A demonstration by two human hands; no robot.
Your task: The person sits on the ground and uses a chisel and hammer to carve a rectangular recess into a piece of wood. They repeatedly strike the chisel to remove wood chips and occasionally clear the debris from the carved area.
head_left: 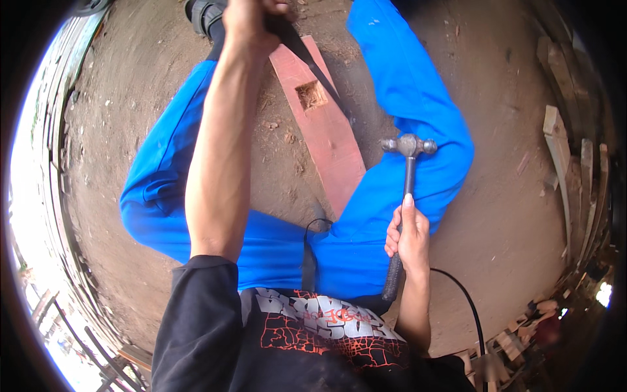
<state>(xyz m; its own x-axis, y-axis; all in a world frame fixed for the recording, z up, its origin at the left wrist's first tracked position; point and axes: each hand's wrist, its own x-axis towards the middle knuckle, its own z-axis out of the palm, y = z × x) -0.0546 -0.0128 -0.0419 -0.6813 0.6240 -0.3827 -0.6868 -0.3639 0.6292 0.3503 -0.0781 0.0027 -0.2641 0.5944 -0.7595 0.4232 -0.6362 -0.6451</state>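
Reddish plank (332, 145): lying on bare ground (496, 202) between blue trouser legs (418, 85), square hollow (311, 95) toward far end.
Dark bar (315, 66): slanting across plank, contact unclear.
Left hand (253, 25): closed round dark bar, partly cropped above.
Hammer (410, 153): head over right trouser leg.
Right hand (411, 232): wrapped round handle, thumb along shaft.
Timber (558, 144): scattered at right.

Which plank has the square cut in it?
The red plank, mid-picture: its square cut shows in its upper half. The boards at far right are duller, with no such cut visible.
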